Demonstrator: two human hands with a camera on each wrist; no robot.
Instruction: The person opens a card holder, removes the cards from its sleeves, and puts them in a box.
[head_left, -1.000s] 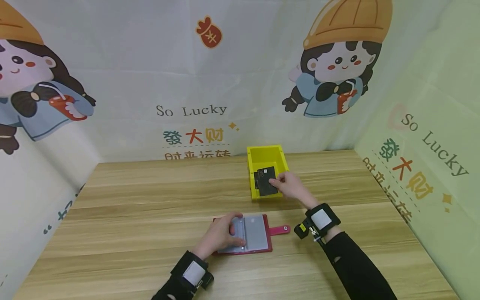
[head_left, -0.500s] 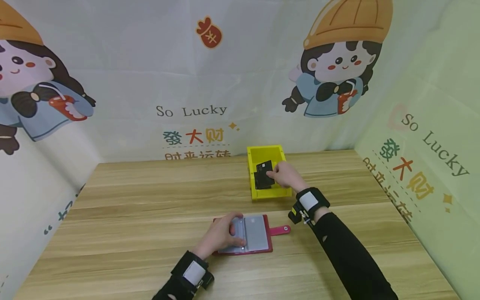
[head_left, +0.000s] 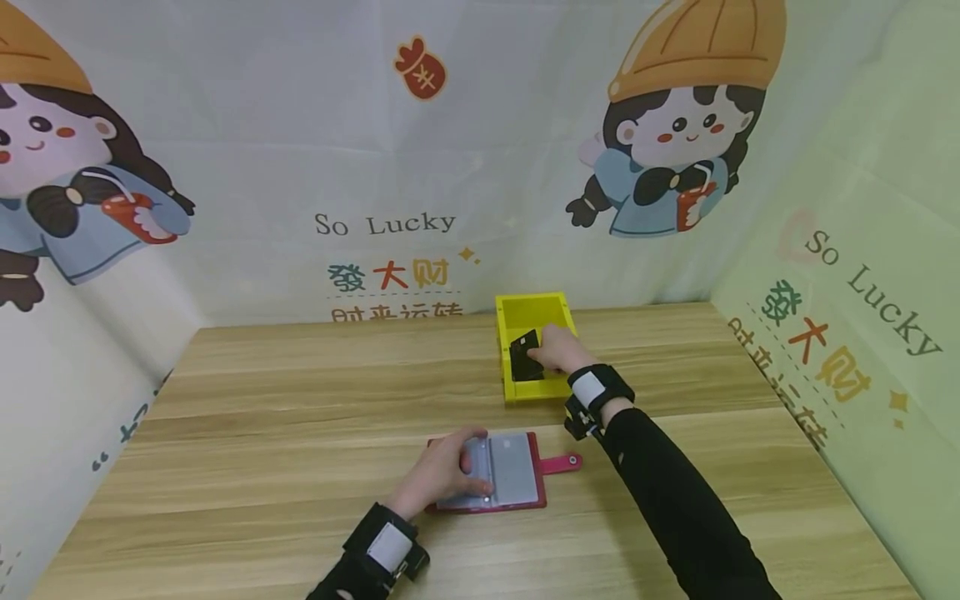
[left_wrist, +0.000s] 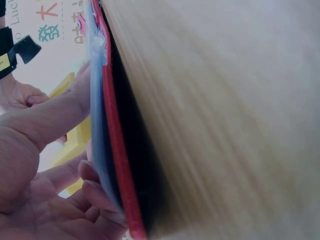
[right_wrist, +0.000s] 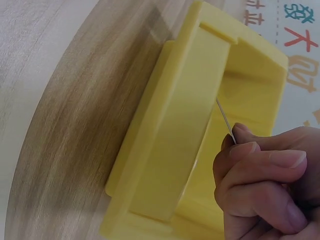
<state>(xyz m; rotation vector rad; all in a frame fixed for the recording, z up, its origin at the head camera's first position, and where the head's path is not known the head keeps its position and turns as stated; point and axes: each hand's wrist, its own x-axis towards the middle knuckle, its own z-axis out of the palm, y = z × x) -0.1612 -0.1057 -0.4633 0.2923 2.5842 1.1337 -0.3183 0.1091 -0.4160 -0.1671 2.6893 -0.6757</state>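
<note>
A red card holder [head_left: 540,471] with clear plastic sleeves lies spread on the wooden table, its pink snap strap [head_left: 560,464] pointing right. My left hand [head_left: 442,471] rests on its left half, thumb straight near the spine. In the left wrist view the thumb and fingers press on the sleeves [left_wrist: 100,130] above the red cover [left_wrist: 119,145]. My right hand [head_left: 561,348] reaches into the yellow box [head_left: 525,392] and pinches a black card [head_left: 527,358] between thumb and fingers. The right wrist view shows the card [right_wrist: 225,119] edge-on, over the box's inside.
The yellow box stands near the back edge of the table [head_left: 337,375], close to the printed backdrop [head_left: 255,167]. Another printed sheet [head_left: 862,275] rises along the right side. The card holder lies in front of the box.
My right hand has moved left and slightly up, taking the black card from over the box's front down into it. The left hand and card holder have stayed in place.
</note>
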